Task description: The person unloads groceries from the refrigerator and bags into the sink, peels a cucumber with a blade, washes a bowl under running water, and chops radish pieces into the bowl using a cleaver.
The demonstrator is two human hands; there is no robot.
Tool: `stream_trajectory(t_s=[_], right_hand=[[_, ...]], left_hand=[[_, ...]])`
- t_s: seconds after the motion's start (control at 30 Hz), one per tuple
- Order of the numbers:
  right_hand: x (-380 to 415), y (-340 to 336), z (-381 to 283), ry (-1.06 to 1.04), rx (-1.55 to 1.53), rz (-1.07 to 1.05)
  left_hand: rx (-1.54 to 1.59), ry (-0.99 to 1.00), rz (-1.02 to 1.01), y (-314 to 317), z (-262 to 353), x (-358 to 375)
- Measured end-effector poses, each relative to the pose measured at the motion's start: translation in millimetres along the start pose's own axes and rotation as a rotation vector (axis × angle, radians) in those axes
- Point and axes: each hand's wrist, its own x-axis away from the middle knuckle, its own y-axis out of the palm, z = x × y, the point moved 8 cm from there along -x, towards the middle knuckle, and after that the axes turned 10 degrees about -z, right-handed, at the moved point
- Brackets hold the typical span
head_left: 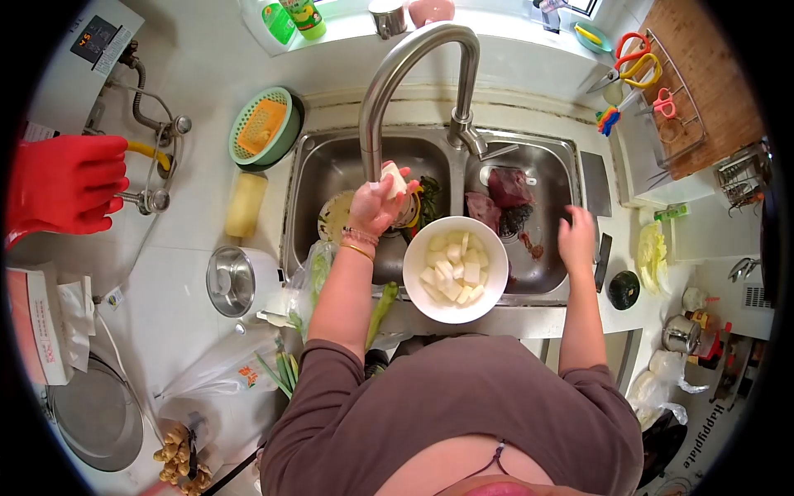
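Note:
Under the tip of the steel faucet [418, 41], over the left basin, my left hand [376, 207] holds a pale, whitish chunk [394, 182]. My right hand [576, 236] is above the right rim of the double sink [529, 142], its fingers curled; no object shows in it, though the inside of the fingers is hidden. Between my arms, a white bowl [413, 281] of white cut pieces [453, 273] sits at the front of the sink, over the divider. Dark red meat [509, 187] lies in the right basin. Green leaves [428, 201] lie in the left basin.
Left of the sink are a green basket [291, 132], a yellowish block [246, 205] and a steel pot [231, 281]. A knife [604, 262], a dark green round vegetable [624, 290] and pale leaves [652, 256] lie on the right. Scissors [637, 70] hang at the upper right.

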Motion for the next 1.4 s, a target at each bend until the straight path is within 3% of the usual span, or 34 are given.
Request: stream_trajectory(t_s=[0.1,0.2,0.33,0.43,0.5,0.6,0.7,0.73,0.9,1.0,1.07,1.1,1.13,1.2,1.23,1.3,1.4], right_hand=[[45,-11,68,0.372,0.372,-0.01],[72,11,118,0.589,0.311,-0.134],[63,4,110,0.605,0.395,-0.13],[40,21,133,0.453,0.498,-0.067],[28,15,126,0.534,0.46,-0.139],[10,29,143,0.423,0.4,-0.084],[-5,36,151,0.489,0.157,-0.213],[-7,29,151,0.503,0.112,-0.146],[40,-1,113,0.392,-0.219,0.1],[83,-10,71,0.22,-0.354,0.194],[83,-16,29,0.179,-0.773,0.215],[75,-15,7,0.144,-0.965,0.127],[68,-18,-13,0.11,-1.01,0.073],[65,-25,-48,0.008,-0.771,0.044],[68,-34,-70,-0.26,-0.615,0.23],[76,-50,-108,-0.409,-0.496,0.204],[84,-52,-142,-0.568,-0.321,0.111]], left_hand=[[-0.007,0.002,-0.023,1,1,2],[0.035,-0.006,-0.058,3,-3,3],[0.053,0.03,-0.066,16,-7,6],[0.013,0.034,-0.094,23,-11,12],[0.025,0.01,-0.074,22,-15,11],[0.009,-0.017,-0.04,27,-19,17],[-0.019,-0.003,-0.057,33,-21,23],[-0.014,-0.002,-0.033,27,-22,22],[0.062,-0.033,-0.018,32,-28,21],[0.05,-0.056,-0.112,55,-37,23],[0.104,-0.086,-0.098,67,-50,25],[0.134,-0.102,-0.084,79,-56,28],[0.164,-0.119,-0.07,86,-63,30],[0.179,-0.154,-0.086,92,-79,30],[0.206,-0.162,-0.098,95,-84,31],[0.216,-0.154,-0.063,100,-93,36],[0.197,-0.263,-0.24,115,-101,43]])
